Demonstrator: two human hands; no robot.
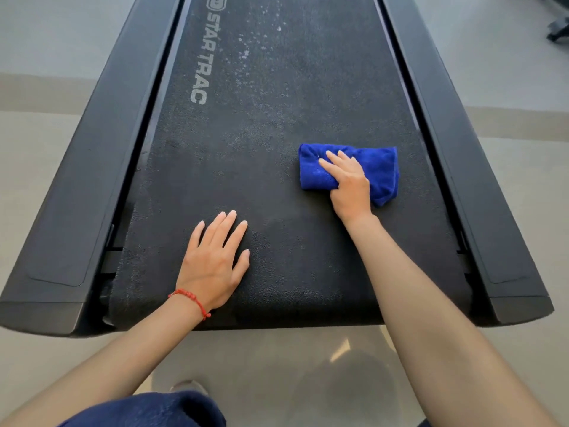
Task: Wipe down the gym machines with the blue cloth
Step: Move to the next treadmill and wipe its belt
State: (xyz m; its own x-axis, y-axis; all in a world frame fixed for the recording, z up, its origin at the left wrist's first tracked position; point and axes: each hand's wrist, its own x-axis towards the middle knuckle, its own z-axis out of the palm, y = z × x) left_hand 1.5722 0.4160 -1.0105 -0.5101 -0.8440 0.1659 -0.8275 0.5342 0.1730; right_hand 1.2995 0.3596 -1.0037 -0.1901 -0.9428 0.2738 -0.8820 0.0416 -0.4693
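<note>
The folded blue cloth (381,174) lies on the right side of the black treadmill belt (271,118). My right hand (348,183) lies on top of it, fingers stretched over the cloth and the thumb tucked round its near edge. Flat on the belt near its rear end rests my left hand (215,260), fingers straight and together, holding nothing; a red bead bracelet circles that wrist. Pale dusty specks mark the belt farther up, beside the "STAR TRAC" lettering (203,53).
Black side rails run along the left (86,186) and right (480,167) of the belt. Grey floor (277,380) surrounds the treadmill. My knee in dark blue fabric (147,411) shows at the bottom edge. Part of another machine's base (558,29) sits at the top right.
</note>
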